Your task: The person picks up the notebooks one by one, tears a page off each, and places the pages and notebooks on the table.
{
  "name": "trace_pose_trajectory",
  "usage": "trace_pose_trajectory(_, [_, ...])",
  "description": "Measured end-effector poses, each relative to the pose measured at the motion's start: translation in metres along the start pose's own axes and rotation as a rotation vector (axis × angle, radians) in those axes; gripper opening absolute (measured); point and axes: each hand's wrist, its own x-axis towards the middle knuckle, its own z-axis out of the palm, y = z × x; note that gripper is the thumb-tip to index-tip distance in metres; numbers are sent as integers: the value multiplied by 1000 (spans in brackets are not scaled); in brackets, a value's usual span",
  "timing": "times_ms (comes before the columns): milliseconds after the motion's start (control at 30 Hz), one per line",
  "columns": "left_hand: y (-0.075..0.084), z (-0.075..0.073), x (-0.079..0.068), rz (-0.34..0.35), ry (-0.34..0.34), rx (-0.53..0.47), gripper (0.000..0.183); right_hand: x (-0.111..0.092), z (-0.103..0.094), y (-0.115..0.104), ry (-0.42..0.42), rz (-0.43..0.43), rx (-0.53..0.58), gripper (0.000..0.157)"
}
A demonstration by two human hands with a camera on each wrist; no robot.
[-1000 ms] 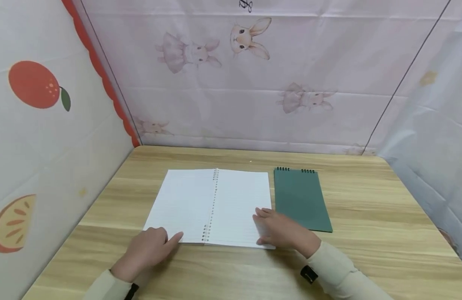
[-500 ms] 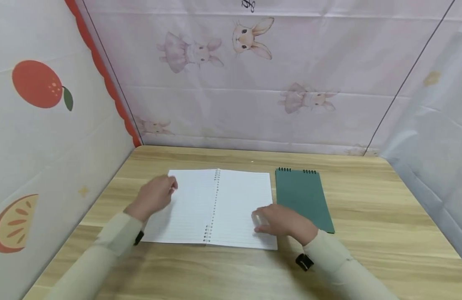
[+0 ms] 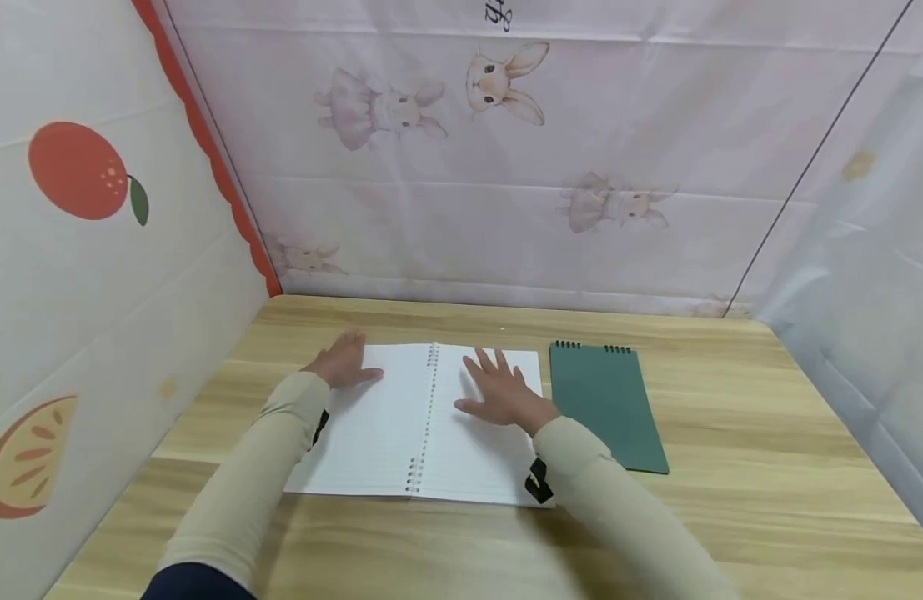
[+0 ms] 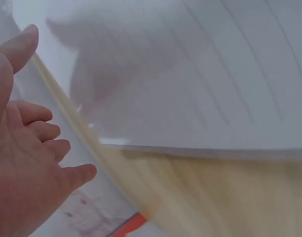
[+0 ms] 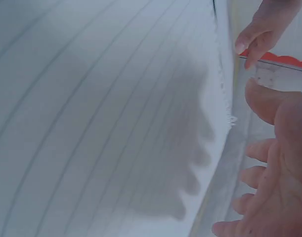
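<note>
A spiral notebook point(image 3: 386, 442) lies spread wide on the table, its lined white pages facing up and its coil running down the middle. Over the far left corner of the left page is my left hand point(image 3: 343, 360), thumb held apart from the fingers. My right hand point(image 3: 502, 396) hovers above the right page with fingers spread, casting a shadow on the paper. Both wrist views show a gap between palm and page; the left hand point(image 4: 32, 148) and right hand point(image 5: 274, 168) hold nothing. A green top-bound notepad point(image 3: 607, 408) lies right of the notebook.
The wood-grain table point(image 3: 739, 433) reaches back to a pink rabbit-print curtain point(image 3: 446, 225). A white fruit-print sheet point(image 3: 131, 325) borders the left side, and another pale sheet point(image 3: 866, 292) hangs on the right.
My left hand has gone from the notebook's near left edge up to its far left corner, its fingers opening out. The right hand has lifted and moved forward and left over the right page.
</note>
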Motion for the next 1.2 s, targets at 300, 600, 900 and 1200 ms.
trace_pose_trajectory(300, [-22,24,2,-48,-41,-33,89,18,13,17,-56,75,-34,90])
trace_pose_trajectory(600, [-11,28,-5,-26,39,-44,81,21,11,20,-36,110,-75,90])
trace_pose_trajectory(900, [-10,30,-5,-68,117,-98,59,21,15,14,-7,158,-42,89])
trace_pose_trajectory(1200, [-16,16,-15,-80,225,-279,58,26,8,11,7,166,-57,91])
